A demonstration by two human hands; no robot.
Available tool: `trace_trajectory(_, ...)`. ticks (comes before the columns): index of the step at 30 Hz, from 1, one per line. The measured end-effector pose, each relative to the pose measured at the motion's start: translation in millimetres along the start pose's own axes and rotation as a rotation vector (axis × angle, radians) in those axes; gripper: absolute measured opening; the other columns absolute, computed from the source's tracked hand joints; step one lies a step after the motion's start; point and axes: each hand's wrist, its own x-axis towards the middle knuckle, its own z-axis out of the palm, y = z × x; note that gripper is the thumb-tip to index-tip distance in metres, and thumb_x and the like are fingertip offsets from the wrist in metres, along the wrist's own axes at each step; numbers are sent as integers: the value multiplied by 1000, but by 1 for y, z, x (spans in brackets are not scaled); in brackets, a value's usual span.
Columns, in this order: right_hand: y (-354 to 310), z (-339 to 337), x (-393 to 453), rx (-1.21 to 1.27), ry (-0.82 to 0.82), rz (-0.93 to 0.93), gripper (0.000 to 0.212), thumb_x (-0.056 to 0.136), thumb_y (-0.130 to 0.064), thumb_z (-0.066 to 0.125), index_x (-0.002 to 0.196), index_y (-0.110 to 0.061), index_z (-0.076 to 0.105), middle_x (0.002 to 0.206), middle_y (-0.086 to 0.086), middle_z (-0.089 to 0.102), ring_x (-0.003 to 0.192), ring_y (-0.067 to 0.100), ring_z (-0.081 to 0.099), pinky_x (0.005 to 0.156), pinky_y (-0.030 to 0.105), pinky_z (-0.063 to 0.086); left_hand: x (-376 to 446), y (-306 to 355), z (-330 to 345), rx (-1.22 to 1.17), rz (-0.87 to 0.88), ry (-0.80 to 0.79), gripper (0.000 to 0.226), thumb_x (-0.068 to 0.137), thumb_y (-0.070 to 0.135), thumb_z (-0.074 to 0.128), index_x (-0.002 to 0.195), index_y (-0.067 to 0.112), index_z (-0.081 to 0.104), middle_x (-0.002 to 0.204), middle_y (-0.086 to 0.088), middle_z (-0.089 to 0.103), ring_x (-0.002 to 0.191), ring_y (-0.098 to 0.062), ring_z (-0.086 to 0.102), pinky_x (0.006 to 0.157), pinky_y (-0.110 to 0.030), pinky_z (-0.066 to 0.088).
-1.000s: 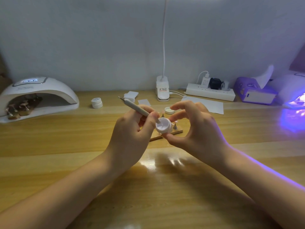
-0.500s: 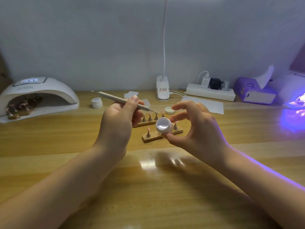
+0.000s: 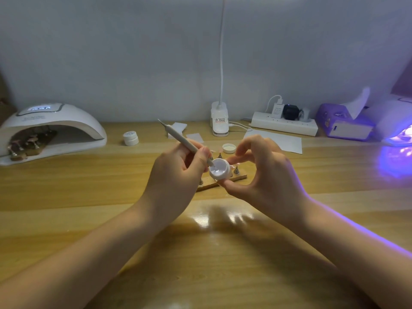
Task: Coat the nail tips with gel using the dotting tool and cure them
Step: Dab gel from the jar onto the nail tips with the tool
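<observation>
My left hand (image 3: 178, 175) grips a slim grey dotting tool (image 3: 181, 140) like a pen, its lower tip dipped into a small open white gel pot (image 3: 219, 169). My right hand (image 3: 265, 175) pinches that pot between thumb and fingers, tilted toward me, just above a wooden strip (image 3: 225, 182) with nail tips on small stands (image 3: 236, 170); my hands hide most of it. A white curing lamp (image 3: 51, 130) at the far left holds another wooden strip of nail tips (image 3: 31, 143) inside.
The pot's lid (image 3: 229, 148) lies behind my hands, a closed white pot (image 3: 130, 138) left of it. A lamp base (image 3: 219, 121), power strip (image 3: 284, 126), paper sheet (image 3: 276, 141), purple box (image 3: 343, 126) and a glowing UV lamp (image 3: 399, 134) line the back and right.
My left hand swung the dotting tool out to the nail tips and has brought its tip back into the gel pot. My right hand kept the pot in place.
</observation>
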Motion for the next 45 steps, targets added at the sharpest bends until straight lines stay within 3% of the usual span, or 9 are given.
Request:
trace_trajectory(4,0,0,0,3,-2,-5,51,63,-20,88,98,-2,55,92,7,68,87,29,63,71,49,53,-1,-1,1,38,6,-5,16,98,26,53,86,22,64,74,5,66,69,-11,63,63,-28,51)
trace_trajectory(9,0,1,0,9,-10,2,50,64,-21,88,97,-3,55,91,7,68,86,29,62,71,50,53,0,4,0,-36,-9,41,18,98,23,53,84,21,63,77,9,68,70,-7,65,60,-17,52)
trace_trajectory(16,1,2,-1,21,-4,33,51,65,-25,87,99,-5,54,93,5,67,88,25,63,74,48,52,11,13,-7,-605,-587,100,29,98,27,52,78,16,69,60,4,61,57,-7,55,60,-26,42)
trace_trajectory(22,1,3,-2,65,8,81,50,67,-26,86,99,-11,50,94,0,66,92,23,63,78,46,52,13,16,-6,-807,-750,68,27,97,26,54,77,16,68,57,6,60,48,-5,54,55,-21,38)
trace_trajectory(28,5,2,0,85,31,142,53,68,-28,85,100,-18,44,97,2,65,92,18,62,79,40,52,11,13,-7,-832,-602,71,23,97,22,52,89,11,71,66,1,66,59,-6,59,57,-18,47)
trace_trajectory(32,21,3,1,134,116,306,54,69,-28,85,103,-19,43,99,-4,64,94,12,58,84,29,49,8,9,-5,-838,-463,94,23,97,16,50,98,4,70,73,-4,68,69,-9,65,60,-19,52)
trace_trajectory(38,58,6,-2,154,73,547,57,71,-38,82,108,-21,42,101,-4,65,89,5,56,65,13,37,6,3,-1,-779,-370,128,22,95,7,50,97,6,72,81,-7,71,78,-13,67,66,-21,53)
trace_trajectory(41,68,7,-3,123,48,607,58,71,-41,82,108,-22,42,100,-7,65,84,0,53,63,14,35,4,2,-1,-765,-340,95,25,94,5,51,92,12,74,87,-6,72,83,-14,68,71,-21,54)
trace_trajectory(45,75,10,-5,42,12,657,57,73,-41,80,111,-20,43,99,-7,65,101,17,54,78,32,45,2,1,-2,-728,-311,66,34,92,1,51,85,20,78,90,-5,73,89,-16,69,74,-20,54)
